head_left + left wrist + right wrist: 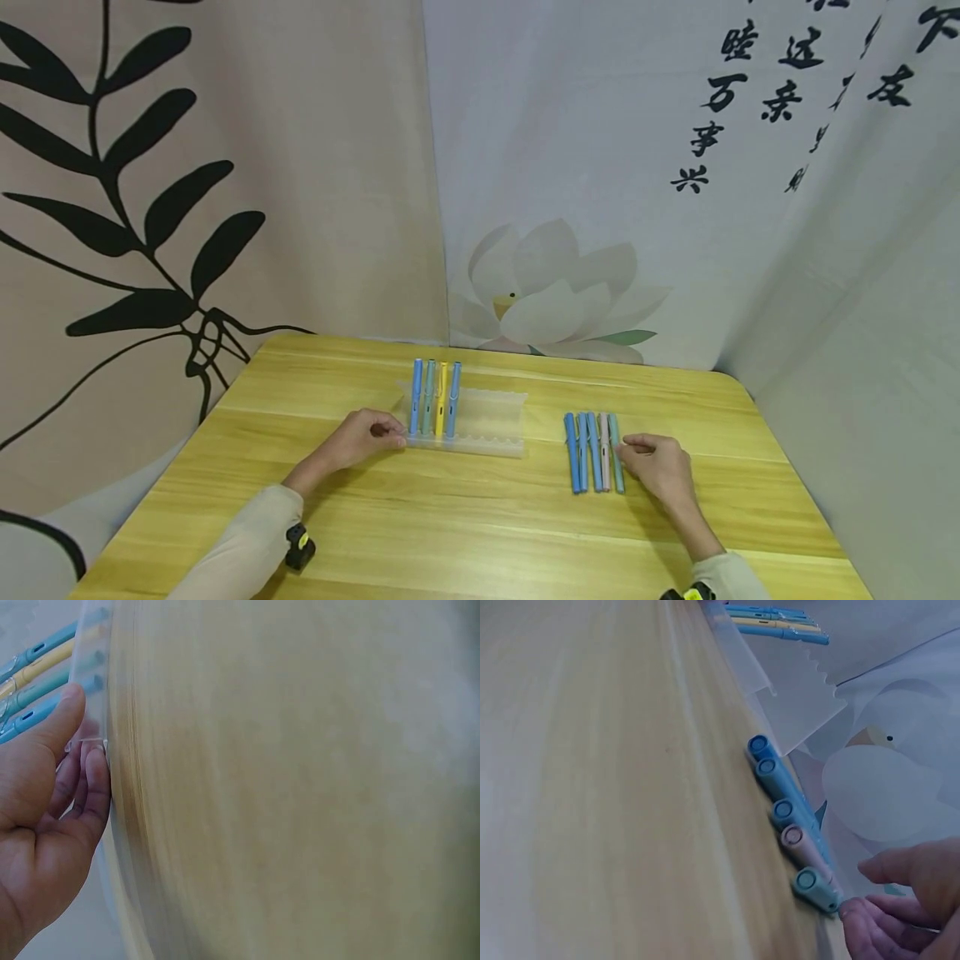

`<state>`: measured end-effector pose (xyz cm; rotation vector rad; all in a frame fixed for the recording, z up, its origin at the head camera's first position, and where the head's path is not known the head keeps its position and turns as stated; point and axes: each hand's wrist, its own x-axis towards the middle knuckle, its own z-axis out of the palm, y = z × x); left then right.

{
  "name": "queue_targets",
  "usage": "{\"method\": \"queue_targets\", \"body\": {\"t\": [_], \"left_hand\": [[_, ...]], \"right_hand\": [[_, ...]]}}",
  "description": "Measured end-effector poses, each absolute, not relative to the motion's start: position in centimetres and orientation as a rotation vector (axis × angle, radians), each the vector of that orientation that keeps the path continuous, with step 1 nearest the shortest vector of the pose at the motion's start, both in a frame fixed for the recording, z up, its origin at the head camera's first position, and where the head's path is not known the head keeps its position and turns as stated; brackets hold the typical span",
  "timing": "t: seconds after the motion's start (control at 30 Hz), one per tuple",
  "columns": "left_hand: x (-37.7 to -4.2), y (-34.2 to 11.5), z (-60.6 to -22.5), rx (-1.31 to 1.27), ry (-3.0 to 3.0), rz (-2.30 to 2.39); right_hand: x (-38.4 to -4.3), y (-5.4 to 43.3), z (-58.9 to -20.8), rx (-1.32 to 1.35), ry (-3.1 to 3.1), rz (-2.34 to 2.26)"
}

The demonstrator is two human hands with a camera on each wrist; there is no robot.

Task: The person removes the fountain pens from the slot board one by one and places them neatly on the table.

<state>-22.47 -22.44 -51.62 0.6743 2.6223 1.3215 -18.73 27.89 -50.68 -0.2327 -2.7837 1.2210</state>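
My left hand [367, 437] grips the left front corner of a clear plastic pen rack [491, 423]; in the left wrist view the thumb [66, 712] lies on its front wall. On the rack's left part lean a blue pen [416, 396], a green pen [428, 400], a yellow pen [441, 400] and another blue pen [453, 400]. To the right, several pens lie side by side on the table. At the right end of that row, the fingertips of my right hand [663, 467] are right at a pale green pen [814, 889], the thumb held apart from it.
The row also has a pink pen [604, 450] and three blue pens [572, 454]. Everything rests on a wooden table [465, 525]. Behind it hangs a cloth backdrop [570, 150] printed with a lotus and writing. Bare notched slots make up the rack's right part.
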Motion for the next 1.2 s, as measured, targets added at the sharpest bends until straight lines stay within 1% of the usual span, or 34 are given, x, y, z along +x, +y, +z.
{"method": "queue_targets", "body": {"t": [0.03, 0.2, 0.63, 1.2], "left_hand": [[-22.8, -22.6, -52.1, 0.68, 2.622, 1.318], [-22.8, -22.6, -52.2, 0.689, 2.63, 1.319], [-22.9, -22.6, -52.3, 0.655, 2.628, 1.312], [-22.8, -22.6, -52.4, 0.666, 2.647, 1.286]], "right_hand": [[-18.8, 27.8, -50.5, -0.206, -2.773, 1.223], [-19.3, 26.8, -49.8, -0.097, -2.716, 1.23], [-20.3, 22.7, -48.9, 0.195, -2.595, 1.414], [-21.5, 16.3, -48.2, 0.44, -2.518, 1.563]]}}
